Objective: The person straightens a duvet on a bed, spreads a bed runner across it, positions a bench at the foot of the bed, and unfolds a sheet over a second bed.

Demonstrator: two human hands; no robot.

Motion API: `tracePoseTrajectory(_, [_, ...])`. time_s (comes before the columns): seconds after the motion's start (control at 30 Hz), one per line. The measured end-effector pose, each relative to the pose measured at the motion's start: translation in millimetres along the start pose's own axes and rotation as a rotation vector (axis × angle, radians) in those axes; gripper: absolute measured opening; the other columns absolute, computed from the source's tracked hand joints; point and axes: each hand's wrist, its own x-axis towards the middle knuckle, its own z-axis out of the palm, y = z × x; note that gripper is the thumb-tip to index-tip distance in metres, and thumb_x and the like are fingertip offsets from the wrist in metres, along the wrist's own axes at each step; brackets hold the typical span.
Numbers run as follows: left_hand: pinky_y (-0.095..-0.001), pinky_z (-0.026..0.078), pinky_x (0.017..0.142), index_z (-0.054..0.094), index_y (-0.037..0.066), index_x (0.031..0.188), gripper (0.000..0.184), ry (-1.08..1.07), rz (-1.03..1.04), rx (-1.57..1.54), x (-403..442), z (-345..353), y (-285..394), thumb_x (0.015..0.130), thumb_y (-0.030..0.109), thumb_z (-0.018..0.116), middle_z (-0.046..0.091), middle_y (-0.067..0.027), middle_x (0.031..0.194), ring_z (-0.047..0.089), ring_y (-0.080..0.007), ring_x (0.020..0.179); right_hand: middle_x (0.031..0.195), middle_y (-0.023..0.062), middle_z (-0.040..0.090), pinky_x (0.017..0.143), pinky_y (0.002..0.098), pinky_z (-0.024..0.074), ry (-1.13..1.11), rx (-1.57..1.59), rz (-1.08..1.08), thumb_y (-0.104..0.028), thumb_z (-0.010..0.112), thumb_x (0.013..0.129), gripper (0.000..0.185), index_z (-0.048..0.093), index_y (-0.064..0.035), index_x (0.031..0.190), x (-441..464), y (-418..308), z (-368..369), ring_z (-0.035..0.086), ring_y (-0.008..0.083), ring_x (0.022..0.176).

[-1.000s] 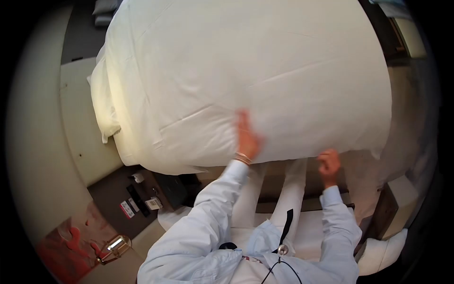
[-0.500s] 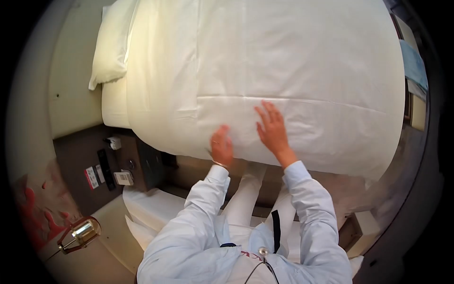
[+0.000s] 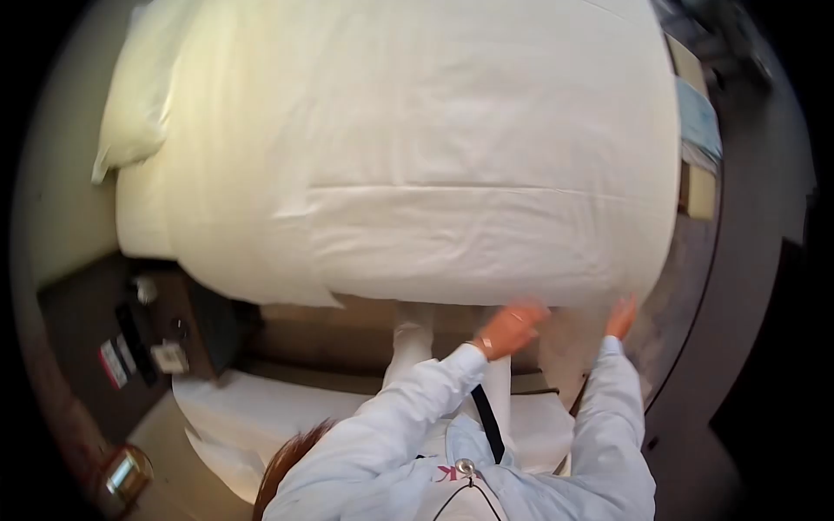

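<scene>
A large white duvet (image 3: 452, 130) covers the bed, with a long crease running across it near my side. Below its near hanging edge, my left hand (image 3: 512, 328) is blurred, its fingers stretched toward the right and apparently holding nothing. My right hand (image 3: 620, 318) is at the duvet's near right corner, fingertips up against the hanging cloth. Whether those fingers pinch the cloth or only touch it, I cannot tell.
A white pillow (image 3: 135, 113) lies at the bed's left end. Left of my legs stands a dark nightstand (image 3: 87, 339) with small items. Behind me is another white-covered bed (image 3: 287, 408). A light blue cloth (image 3: 698, 117) lies beyond the bed's right end.
Both hands have come off the duvet's top area and moved right and down toward its near edge. The view has shifted right, and the near edge hangs differently.
</scene>
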Motion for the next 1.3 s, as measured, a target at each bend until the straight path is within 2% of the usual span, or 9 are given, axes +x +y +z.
tracePoseTrajectory(0.2, [-0.0398,0.014,0.102,0.029,0.000,0.127,0.048,0.876,-0.378,0.413,-8,-94,-55,0.084,0.018,0.043,0.027,-0.0161,0.133,0.022,-0.0292,0.125,0.128,0.0113,0.036,0.101,0.0440,0.0174,-0.129,0.404,-0.538,-0.009,0.046,0.079,0.043,0.042,-0.0080,0.121,-55,-239,-21,0.025,0.0291,0.123])
tracePoseTrajectory(0.37, [-0.0396,0.019,0.100,0.025,-0.003,0.127,0.051,1.321,-0.711,0.727,8,-121,-84,0.087,0.025,0.041,0.025,-0.0211,0.132,0.025,-0.0326,0.122,0.131,0.0083,0.032,0.099,0.0444,0.0221,-0.156,0.434,-0.909,-0.007,0.048,0.074,0.048,0.043,-0.0180,0.121,-3,-257,-28,0.028,0.0247,0.123])
tracePoseTrajectory(0.57, [-0.0447,0.009,0.101,0.019,-0.002,0.130,0.057,0.917,-0.584,0.874,161,109,-38,0.085,0.027,0.041,0.020,-0.0193,0.135,0.018,-0.0318,0.126,0.129,0.0122,0.033,0.098,0.0432,0.0226,0.035,0.295,-0.276,-0.017,0.046,0.081,0.044,0.038,-0.0126,0.124,122,45,-16,0.029,0.0288,0.121])
tracePoseTrajectory(0.63, [-0.0458,0.003,0.101,0.016,-0.001,0.131,0.062,0.693,-0.500,0.764,231,212,2,0.083,0.026,0.045,0.016,-0.0173,0.137,0.012,-0.0304,0.128,0.125,0.0142,0.038,0.095,0.0420,0.0268,-0.132,0.653,0.303,-0.019,0.043,0.085,0.040,0.038,-0.0087,0.123,128,167,29,0.034,0.0331,0.116])
tracePoseTrajectory(0.77, [-0.0418,0.010,0.102,0.018,0.001,0.131,0.062,-0.111,-0.298,0.193,294,382,64,0.081,0.021,0.049,0.021,-0.0167,0.136,0.014,-0.0313,0.127,0.120,0.0156,0.043,0.090,0.0398,0.0336,-0.227,0.258,0.124,-0.021,0.043,0.086,0.039,0.040,-0.0056,0.121,92,313,25,0.041,0.0346,0.108])
tracePoseTrajectory(0.87, [-0.0384,0.016,0.102,0.020,0.003,0.131,0.056,-0.293,-0.142,0.031,322,438,142,0.084,0.020,0.045,0.026,-0.0158,0.134,0.020,-0.0285,0.126,0.117,0.0147,0.046,0.081,0.0356,0.0410,-0.116,0.769,0.333,-0.028,0.040,0.088,0.038,0.042,-0.0062,0.119,93,326,-34,0.049,0.0289,0.100])
tracePoseTrajectory(0.97, [-0.0367,0.021,0.100,0.020,0.004,0.131,0.055,-0.190,-0.200,-0.275,337,457,165,0.085,0.020,0.046,0.030,-0.0142,0.132,0.027,-0.0262,0.123,0.111,0.0120,0.051,0.071,0.0296,0.0447,-0.092,1.299,0.867,-0.035,0.033,0.090,0.040,0.045,-0.0072,0.115,109,321,-81,0.056,0.0202,0.087])
tracePoseTrajectory(1.1, [-0.0297,0.041,0.080,0.033,0.006,0.122,0.045,0.017,-0.450,-0.532,405,430,225,0.087,0.034,0.040,0.052,-0.0143,0.108,0.057,-0.0195,0.085,0.095,0.0092,0.058,0.066,0.0240,0.0449,-0.033,1.585,0.739,-0.037,0.028,0.091,0.043,0.051,-0.0048,0.108,142,322,-169,0.057,0.0137,0.076])
tracePoseTrajectory(1.3, [-0.0256,0.048,0.064,0.049,0.004,0.101,0.022,0.199,-0.440,-0.553,479,432,238,0.087,0.019,0.043,0.059,-0.0105,0.081,0.058,-0.0157,0.066,0.085,0.0083,0.061,0.073,0.0248,0.0444,-0.154,1.708,0.414,-0.031,0.031,0.092,0.040,0.055,0.0008,0.097,173,373,-259,0.058,0.0142,0.078])
